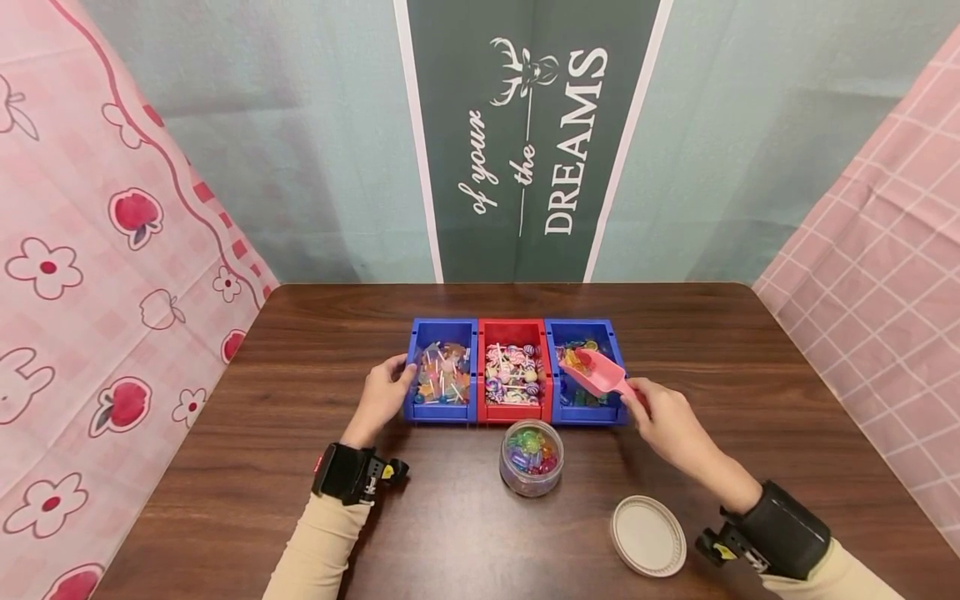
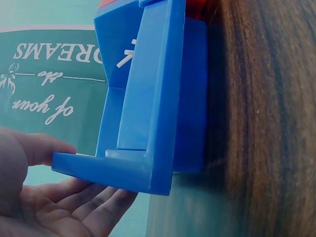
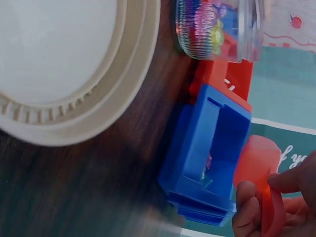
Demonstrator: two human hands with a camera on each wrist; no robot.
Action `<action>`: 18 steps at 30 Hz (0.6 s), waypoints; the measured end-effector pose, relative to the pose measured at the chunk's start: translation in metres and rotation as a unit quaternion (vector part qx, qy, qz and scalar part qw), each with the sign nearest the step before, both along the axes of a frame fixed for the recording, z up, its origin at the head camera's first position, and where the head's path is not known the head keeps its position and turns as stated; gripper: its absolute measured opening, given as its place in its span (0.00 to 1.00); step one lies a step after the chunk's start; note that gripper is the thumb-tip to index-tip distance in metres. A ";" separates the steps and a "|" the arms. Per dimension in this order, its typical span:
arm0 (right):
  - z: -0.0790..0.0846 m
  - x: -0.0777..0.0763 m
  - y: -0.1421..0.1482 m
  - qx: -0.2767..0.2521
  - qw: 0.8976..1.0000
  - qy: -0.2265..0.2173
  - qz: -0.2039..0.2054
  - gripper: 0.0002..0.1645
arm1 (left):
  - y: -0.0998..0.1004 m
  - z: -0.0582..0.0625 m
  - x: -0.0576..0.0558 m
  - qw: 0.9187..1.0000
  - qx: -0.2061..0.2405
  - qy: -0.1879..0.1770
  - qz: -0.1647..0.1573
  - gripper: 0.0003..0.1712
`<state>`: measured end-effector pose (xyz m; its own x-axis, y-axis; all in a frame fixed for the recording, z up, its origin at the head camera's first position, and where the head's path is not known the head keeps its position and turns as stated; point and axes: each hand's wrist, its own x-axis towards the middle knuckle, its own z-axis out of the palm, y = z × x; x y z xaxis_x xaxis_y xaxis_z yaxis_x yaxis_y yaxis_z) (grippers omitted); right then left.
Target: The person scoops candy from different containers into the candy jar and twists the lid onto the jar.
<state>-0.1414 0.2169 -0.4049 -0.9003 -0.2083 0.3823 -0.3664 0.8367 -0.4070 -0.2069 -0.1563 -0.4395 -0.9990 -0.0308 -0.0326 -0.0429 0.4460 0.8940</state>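
Observation:
My right hand (image 1: 671, 425) grips the handle of a pink scoop (image 1: 604, 377), held over the right blue bin (image 1: 613, 333). Red and yellow see-through pieces lie in the scoop; more colourful pieces (image 1: 588, 398) show in the bin below. At the other end of the row, my left hand (image 1: 384, 396) holds the side wall of the left blue bin (image 2: 163, 98), thumb over the rim and fingers along the outside. Lollipops (image 1: 444, 375) fill that bin. A clear jar (image 1: 531, 483) in front of the row contains colourful see-through pieces (image 1: 531, 450).
Between the blue bins sits a red bin (image 1: 512, 332) with striped lollipops (image 1: 513, 373). A round cream lid (image 1: 648, 536) lies on the brown table (image 1: 450, 533), right of the jar. Printed cloths (image 1: 337, 150) hang behind the table and on both sides.

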 end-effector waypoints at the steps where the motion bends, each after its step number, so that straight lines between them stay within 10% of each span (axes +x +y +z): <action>1: 0.002 0.001 0.001 0.000 1.000 0.001 0.002 0.11 | 0.000 0.000 0.000 1.000 -0.001 0.001 0.000 0.24; 18: 0.016 0.015 0.008 0.015 0.996 0.001 0.090 0.11 | 0.000 -0.001 0.000 1.000 0.000 0.001 -0.001 0.24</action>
